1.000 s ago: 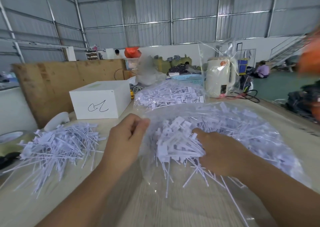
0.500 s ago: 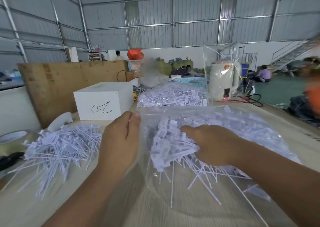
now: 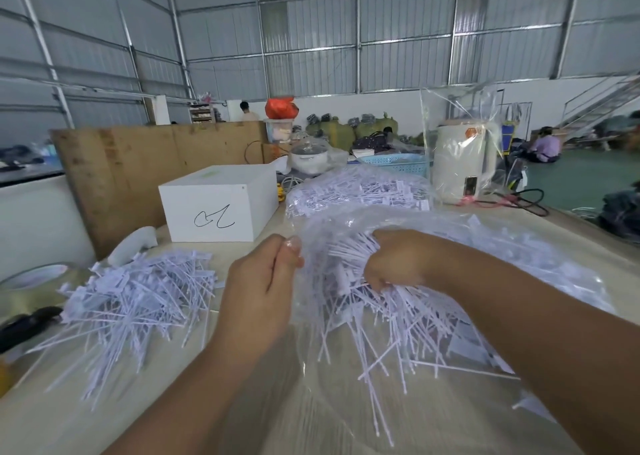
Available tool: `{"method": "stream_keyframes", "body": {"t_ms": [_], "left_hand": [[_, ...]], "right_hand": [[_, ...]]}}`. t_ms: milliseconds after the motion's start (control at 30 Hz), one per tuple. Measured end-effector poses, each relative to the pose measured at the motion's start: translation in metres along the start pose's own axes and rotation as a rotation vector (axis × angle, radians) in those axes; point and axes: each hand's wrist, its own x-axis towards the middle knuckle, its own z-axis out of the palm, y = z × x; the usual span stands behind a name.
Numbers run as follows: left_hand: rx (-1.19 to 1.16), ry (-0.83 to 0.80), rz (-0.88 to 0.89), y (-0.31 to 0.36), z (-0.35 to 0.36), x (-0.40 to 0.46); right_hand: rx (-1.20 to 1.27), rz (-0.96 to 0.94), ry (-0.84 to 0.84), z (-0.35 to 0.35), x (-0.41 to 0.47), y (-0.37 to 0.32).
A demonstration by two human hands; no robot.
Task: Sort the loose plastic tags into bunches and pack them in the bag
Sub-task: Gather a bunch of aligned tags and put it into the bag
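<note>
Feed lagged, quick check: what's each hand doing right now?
Left hand: pinching the edge of the clear bag.
Right hand: curled round a bunch of tags inside the bag.

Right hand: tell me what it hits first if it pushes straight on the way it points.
Probably the left hand, which pinches the clear bag edge. The right hand holds a bunch of tags pointing left toward it; depth is unclear.

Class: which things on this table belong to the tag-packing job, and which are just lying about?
Job: clear bag pinched by the left hand; bunch of tags gripped by the right hand; loose tags.
Lying about: white box; kettle; blue basket; tape roll.
</note>
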Motion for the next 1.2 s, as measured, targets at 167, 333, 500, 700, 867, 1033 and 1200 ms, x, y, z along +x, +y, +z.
{"method": "stream_keyframes", "body": {"t_ms": [167,333,500,700,867,1033,1200], "left_hand": [[-0.112,0.156,-0.07,-0.003,-0.006,0.004],[-0.083,0.108,-0.165,-0.014,-0.007,0.007],[0.019,0.022,-0.2,-0.023,0.0,0.006],[-0.072,0.061,-0.159,-0.01,0.002,0.002],[-0.2,-0.002,-0.056,0.011,0.006,-0.007],[-0.301,-0.075,-0.014,0.016,0.007,-0.009],[-0.247,-0.147,0.004,0.009,0.001,-0.005]], "right_hand": [[-0.161,0.004,0.007,-0.008,0.001,0.01],[0.399,0.06,-0.262,-0.017,0.006,0.029],[0.782,0.177,-0.651,-0.027,-0.004,0.037],[0.882,0.09,-0.388,-0.02,-0.017,0.036],[0.573,0.125,0.185,0.016,-0.014,0.008],[0.512,0.064,0.33,0.04,0.008,-0.012],[0.358,0.055,0.406,0.047,0.016,-0.011]]}}
